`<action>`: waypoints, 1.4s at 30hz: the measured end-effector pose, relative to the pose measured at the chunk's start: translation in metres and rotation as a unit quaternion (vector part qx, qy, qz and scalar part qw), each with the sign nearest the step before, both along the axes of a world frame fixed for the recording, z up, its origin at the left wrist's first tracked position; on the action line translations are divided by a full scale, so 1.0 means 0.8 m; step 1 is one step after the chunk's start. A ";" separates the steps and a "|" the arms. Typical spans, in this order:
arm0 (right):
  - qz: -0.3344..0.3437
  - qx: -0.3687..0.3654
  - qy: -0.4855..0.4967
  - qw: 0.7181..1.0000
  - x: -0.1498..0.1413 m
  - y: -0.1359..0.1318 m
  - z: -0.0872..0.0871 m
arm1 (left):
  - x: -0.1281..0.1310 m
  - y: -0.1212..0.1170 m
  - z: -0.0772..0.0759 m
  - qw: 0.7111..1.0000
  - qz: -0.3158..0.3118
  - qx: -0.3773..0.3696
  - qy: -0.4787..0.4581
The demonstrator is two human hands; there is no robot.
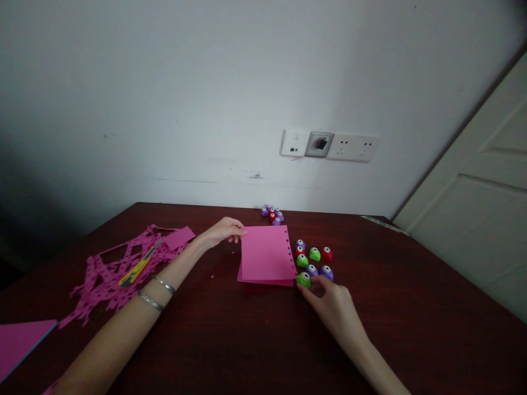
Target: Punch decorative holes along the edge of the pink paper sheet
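Note:
My left hand (225, 231) pinches the upper left corner of a pink sheet of paper (267, 255), which has a row of small dark holes or notches along its right edge. Under it, a second pink layer (247, 281) shows at the lower and left edges. At the paper's lower right corner, my right hand (331, 302) is closed on a small green one-eyed toy (303, 280); whether it touches the paper I cannot tell. Beside and beyond that hand lie several similar toys: green (315, 254), red (326, 254) and purple (326, 273).
Left of my forearm is a tangle of cut pink paper strips (99, 274), with a yellow box cutter (138, 269) on top. More one-eyed toys (272, 215) sit near the wall. A pink sheet with a blue edge (24, 343) lies front left. Wall sockets (353, 147) are behind.

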State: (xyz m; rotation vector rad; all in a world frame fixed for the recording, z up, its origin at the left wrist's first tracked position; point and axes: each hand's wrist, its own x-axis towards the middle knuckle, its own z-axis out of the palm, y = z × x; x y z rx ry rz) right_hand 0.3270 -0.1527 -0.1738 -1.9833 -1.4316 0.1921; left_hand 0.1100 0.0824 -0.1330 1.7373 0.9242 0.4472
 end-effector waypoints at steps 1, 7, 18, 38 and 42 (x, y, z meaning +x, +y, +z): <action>0.003 -0.002 -0.006 1.000 -0.002 0.001 0.001 | 0.000 0.000 -0.001 1.000 0.001 -0.001 -0.001; 0.011 -0.002 -0.055 0.998 -0.012 0.009 0.001 | -0.003 0.004 -0.008 1.000 0.003 -0.008 -0.002; 0.048 -0.037 -0.103 0.993 -0.033 0.015 0.006 | -0.010 0.015 -0.029 0.999 -0.013 -0.030 0.007; 0.116 -0.057 -0.053 0.990 -0.008 0.030 0.006 | 0.006 -0.010 -0.020 0.897 0.026 0.395 0.198; 0.173 -0.075 -0.017 0.982 0.007 0.039 0.016 | 0.024 -0.045 -0.018 0.867 -0.164 0.416 0.218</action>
